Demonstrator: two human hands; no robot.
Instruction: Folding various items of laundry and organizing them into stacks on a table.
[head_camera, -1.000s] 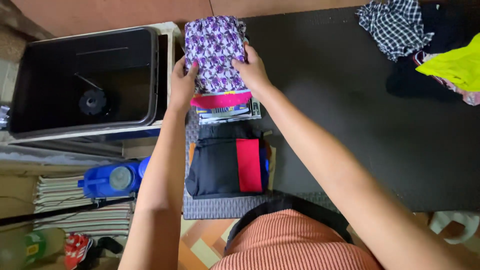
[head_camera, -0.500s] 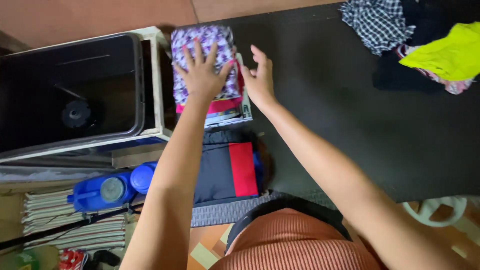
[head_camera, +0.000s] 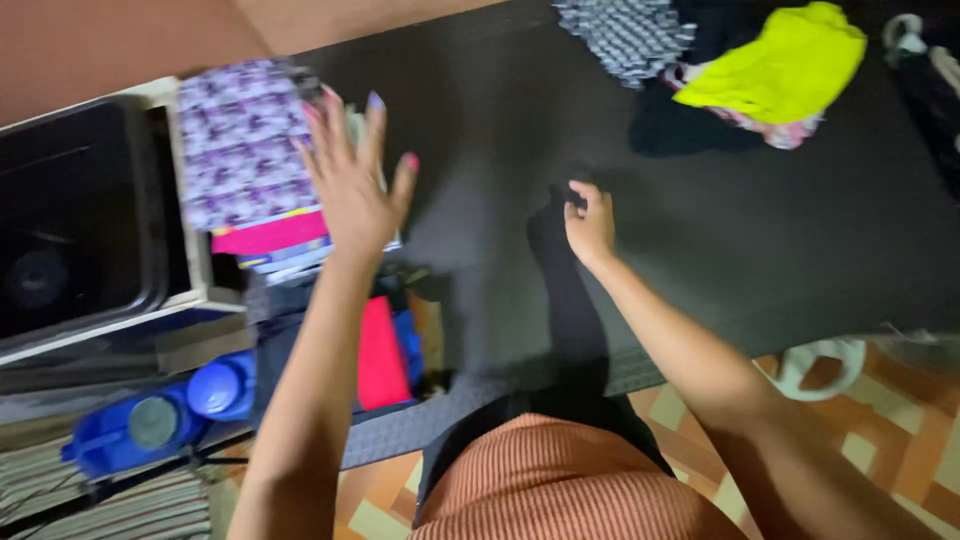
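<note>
My left hand (head_camera: 355, 185) hovers open, fingers spread, over the right edge of a stack of folded clothes. A purple patterned cloth (head_camera: 240, 140) lies on top of the stack, with a pink folded piece (head_camera: 265, 235) under it. My right hand (head_camera: 590, 220) rests further right on the black mat (head_camera: 760, 250), its fingers curled around a small dark spot that I cannot make out. A dark strip, either shadow or cloth, runs beside that forearm.
A heap of loose clothes lies at the far right: a yellow-green garment (head_camera: 775, 65) and a checked cloth (head_camera: 625, 35). A black bin (head_camera: 70, 230) stands left of the stack. Below it are a blue jug (head_camera: 150, 425) and a black-and-red bag (head_camera: 380, 350).
Both hands have left the purple cloth on the stack. My left hand has lifted off and drawn back. My right hand has moved right and come down on the mat.
</note>
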